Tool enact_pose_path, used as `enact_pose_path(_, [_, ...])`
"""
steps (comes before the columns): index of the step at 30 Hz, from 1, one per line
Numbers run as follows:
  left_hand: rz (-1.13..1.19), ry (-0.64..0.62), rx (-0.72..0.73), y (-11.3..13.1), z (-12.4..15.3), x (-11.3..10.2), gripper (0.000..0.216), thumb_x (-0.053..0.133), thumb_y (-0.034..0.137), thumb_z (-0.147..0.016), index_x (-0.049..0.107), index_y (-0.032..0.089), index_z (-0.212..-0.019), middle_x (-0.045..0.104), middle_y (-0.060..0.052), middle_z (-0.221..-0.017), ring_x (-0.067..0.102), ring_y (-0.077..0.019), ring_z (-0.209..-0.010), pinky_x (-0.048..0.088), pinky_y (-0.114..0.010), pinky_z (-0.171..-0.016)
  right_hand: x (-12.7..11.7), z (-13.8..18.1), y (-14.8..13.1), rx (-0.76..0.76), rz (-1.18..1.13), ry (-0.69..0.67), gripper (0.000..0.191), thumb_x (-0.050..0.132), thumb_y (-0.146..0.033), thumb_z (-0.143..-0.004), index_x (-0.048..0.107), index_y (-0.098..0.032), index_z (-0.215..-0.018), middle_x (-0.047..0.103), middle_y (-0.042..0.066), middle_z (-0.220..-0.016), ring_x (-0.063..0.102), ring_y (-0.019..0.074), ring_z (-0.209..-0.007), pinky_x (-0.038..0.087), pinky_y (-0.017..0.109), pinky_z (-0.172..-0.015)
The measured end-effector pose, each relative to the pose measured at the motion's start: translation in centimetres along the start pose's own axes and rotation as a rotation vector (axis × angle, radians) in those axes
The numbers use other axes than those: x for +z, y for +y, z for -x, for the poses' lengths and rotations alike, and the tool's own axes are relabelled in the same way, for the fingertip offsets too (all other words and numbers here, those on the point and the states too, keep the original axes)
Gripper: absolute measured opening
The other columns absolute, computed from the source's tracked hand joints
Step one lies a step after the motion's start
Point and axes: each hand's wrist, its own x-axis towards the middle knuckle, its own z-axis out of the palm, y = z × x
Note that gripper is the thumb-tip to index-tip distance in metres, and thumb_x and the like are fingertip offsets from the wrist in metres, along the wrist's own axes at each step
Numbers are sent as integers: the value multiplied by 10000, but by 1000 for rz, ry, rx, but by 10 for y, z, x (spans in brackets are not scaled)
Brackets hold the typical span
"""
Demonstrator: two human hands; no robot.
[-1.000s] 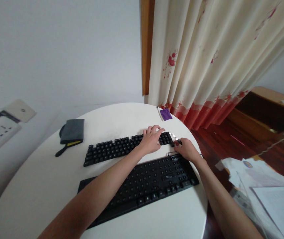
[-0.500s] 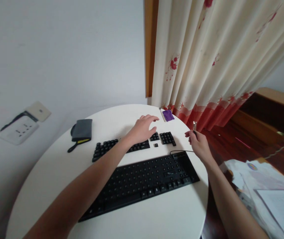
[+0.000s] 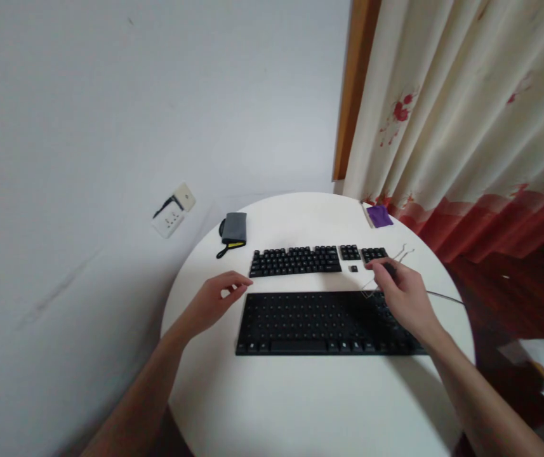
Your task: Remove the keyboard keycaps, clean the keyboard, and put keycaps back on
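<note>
My right hand is closed around the dark handle of a wire keycap puller, over the right part of the black keyboard. Thin wire ends stick out on both sides of the fist. Most of the keyboard's keys are bare switches, with a few caps along its bottom row. Behind it lie rows of removed black keycaps, the rightmost block partly hidden by my right hand. One single keycap sits apart. My left hand hovers by the keyboard's upper left corner, fingers curved and apart, holding nothing.
On the round white table, a grey pouch with a black loop lies back left. A purple cloth is at the back right, beside a thin stick-like item. A cable runs off the right edge. Wall and curtain stand behind.
My view has turned left. My left hand has moved from over the keycaps to the keyboard's left side. My right hand has brought the keycap puller from the table's right edge over the keyboard.
</note>
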Motion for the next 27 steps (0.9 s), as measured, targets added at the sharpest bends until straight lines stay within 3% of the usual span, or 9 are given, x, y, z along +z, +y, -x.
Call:
enact_pose_path(5, [138,-19,-45,-19,64,16,186,566,306,-928,721,206,-953,702,-53,-964,646,-172,-872,512,-285,-766,48,13,-29,-81,-80,-238,308,491,-448,-959,645,-182,-967,575,-12,-665,496,136,-584,374,258,-548])
enact_pose_path(10, [312,-18,-49,-24,94,35,203,730,199,-783,734,207,-986,679,-56,-997,636,-162,-825,526,-275,-732,102,32,-66,-196,-191,-534,238,427,-334,-989,619,-193,-971,612,-1,-750,563,141,-697,426,261,-655])
enact_pose_path(13, [335,-6,-95,-19,102,44,281,749,164,-753,741,219,-1028,670,-56,-1007,635,-165,-840,532,-267,-725,136,44,-76,-178,-202,-591,146,507,-264,-924,628,-194,-967,591,-22,-687,533,124,-597,393,240,-553])
enact_pose_path(17, [369,21,-142,-16,105,53,212,739,215,-790,761,219,-1001,677,-64,-968,638,-186,-874,535,-276,-736,172,58,-71,-51,-273,-597,84,540,-215,-858,612,-194,-894,589,-37,-615,571,118,-517,405,219,-488])
enact_pose_path(20, [406,35,-134,-19,106,57,194,753,232,-789,769,220,-983,678,-66,-953,635,-191,-863,524,-282,-729,182,67,-66,46,-313,-617,26,556,-210,-825,573,-201,-806,596,-40,-590,610,126,-486,409,207,-445])
enact_pose_path(27, [493,54,-154,-19,107,59,182,766,255,-791,776,207,-966,677,-62,-896,624,-180,-799,497,-284,-716,182,78,-72,172,-350,-631,112,592,-240,-792,510,-214,-721,566,-59,-523,630,150,-447,439,210,-408])
